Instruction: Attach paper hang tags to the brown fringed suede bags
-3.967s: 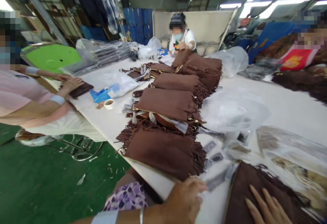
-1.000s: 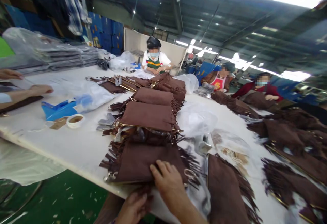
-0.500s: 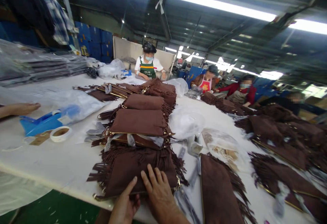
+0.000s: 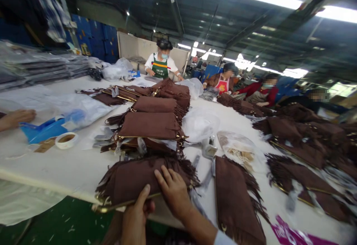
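A stack of brown fringed suede bags (image 4: 131, 181) lies at the near edge of the white table (image 4: 69, 170), its front edge lifted slightly off the table. My left hand (image 4: 136, 219) grips that front edge from below, thumb on top. My right hand (image 4: 173, 191) lies on top of the stack with its fingers curled over it. A single brown fringed bag (image 4: 237, 196) lies flat just right of my right hand.
More stacks of brown bags (image 4: 152, 126) run up the table's middle, with clear plastic bags (image 4: 199, 124) beside them. A tape roll (image 4: 66, 140) and blue plastic (image 4: 46, 130) sit left. A co-worker's hand (image 4: 16, 117) rests at far left; several people sit at the far side.
The camera has swung right and up. My hands moved onto the nearest stack; its front edge has come up and the left hand has taken hold underneath it.
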A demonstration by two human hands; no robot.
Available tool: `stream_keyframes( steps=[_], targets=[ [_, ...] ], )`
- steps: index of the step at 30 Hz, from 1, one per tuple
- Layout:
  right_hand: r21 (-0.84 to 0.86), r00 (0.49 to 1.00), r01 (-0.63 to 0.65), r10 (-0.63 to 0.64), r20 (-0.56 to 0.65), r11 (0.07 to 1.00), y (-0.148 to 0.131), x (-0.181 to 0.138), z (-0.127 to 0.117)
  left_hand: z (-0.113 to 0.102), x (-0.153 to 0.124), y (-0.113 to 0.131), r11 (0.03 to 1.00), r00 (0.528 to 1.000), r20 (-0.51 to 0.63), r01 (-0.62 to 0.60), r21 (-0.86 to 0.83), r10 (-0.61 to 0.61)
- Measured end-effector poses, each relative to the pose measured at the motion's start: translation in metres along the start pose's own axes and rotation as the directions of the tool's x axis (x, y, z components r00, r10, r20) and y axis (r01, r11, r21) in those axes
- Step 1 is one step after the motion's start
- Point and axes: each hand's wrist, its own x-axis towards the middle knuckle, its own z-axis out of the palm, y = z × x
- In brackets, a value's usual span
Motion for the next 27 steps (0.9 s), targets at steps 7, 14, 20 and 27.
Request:
stream_keyframes(
  steps=[7,14,20,27],
  targets=[
    [0.25,0.991,-0.056,0.022,0.135,0.967,0.035,0.046,-0.03,-0.008,0.016,0.016,0.998,0.96,0.272,0.067,-0.013,-0.061],
    [0.381,0.978,-0.174,0.113,0.177,0.908,0.046,0.069,-0.05,-0.002,0.052,0.001,0.984,0.938,0.329,0.15,-0.097,-0.111],
    [0.648,0.919,-0.376,0.355,0.17,0.662,0.054,0.087,-0.084,0.006,0.047,0.005,0.984,0.961,0.264,0.117,-0.131,-0.08],
    [0.967,0.764,-0.191,0.593,0.254,-0.168,0.026,0.109,-0.122,0.016,0.022,0.09,0.976,0.961,0.19,-0.214,0.042,0.203]
  ],
)
